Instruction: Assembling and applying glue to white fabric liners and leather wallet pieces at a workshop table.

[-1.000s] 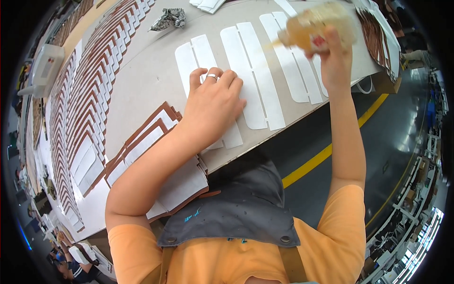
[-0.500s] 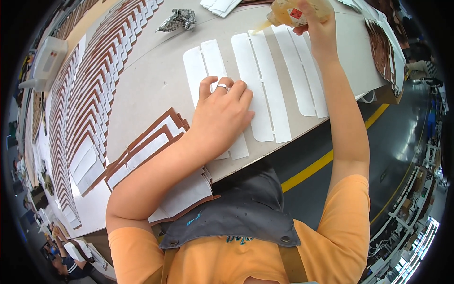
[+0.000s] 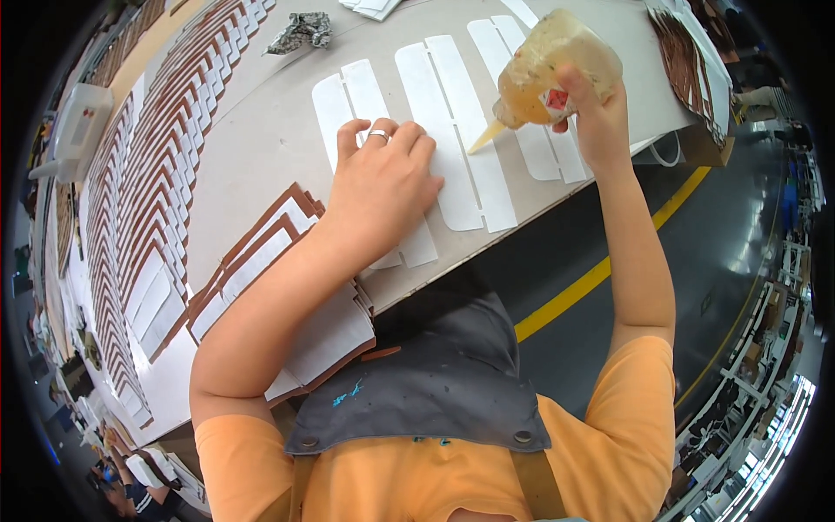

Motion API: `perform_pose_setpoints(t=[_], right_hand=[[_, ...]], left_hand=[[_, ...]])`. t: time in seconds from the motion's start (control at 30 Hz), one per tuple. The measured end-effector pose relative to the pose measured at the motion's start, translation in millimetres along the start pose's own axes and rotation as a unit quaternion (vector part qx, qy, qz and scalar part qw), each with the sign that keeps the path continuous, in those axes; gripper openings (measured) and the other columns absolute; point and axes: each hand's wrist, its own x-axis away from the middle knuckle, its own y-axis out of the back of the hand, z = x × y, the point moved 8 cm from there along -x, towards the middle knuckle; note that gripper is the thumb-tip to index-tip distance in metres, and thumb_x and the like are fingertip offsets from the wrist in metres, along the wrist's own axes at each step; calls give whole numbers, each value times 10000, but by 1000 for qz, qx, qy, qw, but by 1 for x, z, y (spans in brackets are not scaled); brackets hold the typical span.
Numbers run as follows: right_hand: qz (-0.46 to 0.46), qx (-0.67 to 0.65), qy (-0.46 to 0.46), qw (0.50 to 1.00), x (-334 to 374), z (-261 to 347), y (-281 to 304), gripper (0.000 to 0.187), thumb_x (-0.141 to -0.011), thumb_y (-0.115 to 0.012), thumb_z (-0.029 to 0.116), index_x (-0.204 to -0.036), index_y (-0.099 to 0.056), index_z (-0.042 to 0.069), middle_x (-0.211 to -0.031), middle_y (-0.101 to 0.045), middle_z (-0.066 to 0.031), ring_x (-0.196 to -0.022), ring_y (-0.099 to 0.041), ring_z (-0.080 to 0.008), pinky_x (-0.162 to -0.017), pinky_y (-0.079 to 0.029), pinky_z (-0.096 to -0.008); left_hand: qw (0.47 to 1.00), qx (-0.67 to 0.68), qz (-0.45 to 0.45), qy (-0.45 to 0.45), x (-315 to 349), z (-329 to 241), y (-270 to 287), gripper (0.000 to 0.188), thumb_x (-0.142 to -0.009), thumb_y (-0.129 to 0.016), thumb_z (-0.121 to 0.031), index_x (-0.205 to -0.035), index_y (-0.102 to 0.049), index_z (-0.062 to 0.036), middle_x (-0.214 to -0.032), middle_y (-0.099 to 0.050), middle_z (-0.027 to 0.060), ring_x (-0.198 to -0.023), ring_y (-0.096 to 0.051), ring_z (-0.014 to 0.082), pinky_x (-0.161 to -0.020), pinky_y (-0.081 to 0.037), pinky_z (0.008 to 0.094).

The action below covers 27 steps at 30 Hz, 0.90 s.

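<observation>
In my right hand is a squeeze bottle of yellowish liquid with a red-marked label. Its pointed nozzle tilts down to the left, the tip at the slit of the middle white panel, about halfway along. My left hand, wearing a ring, rests with bent, slightly parted fingers on the left white panel and covers part of it. Another white panel lies to the right, partly behind the bottle. Each panel consists of two long strips side by side.
Brown-edged white pieces are stacked beneath my left forearm. Long rows of overlapping brown-and-white pieces fill the table's left side. Crumpled foil lies at the back, a white plastic container far left, brown strips at the right.
My right hand has brought the bottle nearer to me, its nozzle moving from the far end of the middle panel to about halfway along. My left hand stays on the left panel.
</observation>
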Motion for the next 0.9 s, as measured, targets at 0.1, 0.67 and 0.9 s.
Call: perform_pose_setpoints(t=[0.1,0.67,0.9], right_hand=[[36,-37,-19,998,22,7,0,455,-719,-692,284,-1034,-457,55,-810,-552,-23,-642,-554,-79,-383,-419,-184],[31,158,191,968,90,50,39,1005,-422,-815,503,-1147,-326,7,-1057,-493,-103,-930,-530,-215,-763,-461,-327],[-21,52,189,980,-18,42,13,393,-778,-629,272,-1026,-479,6,-862,-572,-81,-694,-589,-135,-538,-497,-251]], left_hand=[[1000,-3,4,-3,0,1,0,245,-726,-609,-191,-925,-540,-66,-990,-528,32,-967,-487,197,-911,-255,386],[1000,-11,-1,-3,2,1,1,231,-745,-584,-198,-912,-542,-44,-961,-526,53,-978,-485,215,-919,-251,400],[999,-11,28,9,1,1,0,251,-737,-596,-199,-938,-541,-60,-1002,-526,38,-991,-477,210,-922,-246,395]])
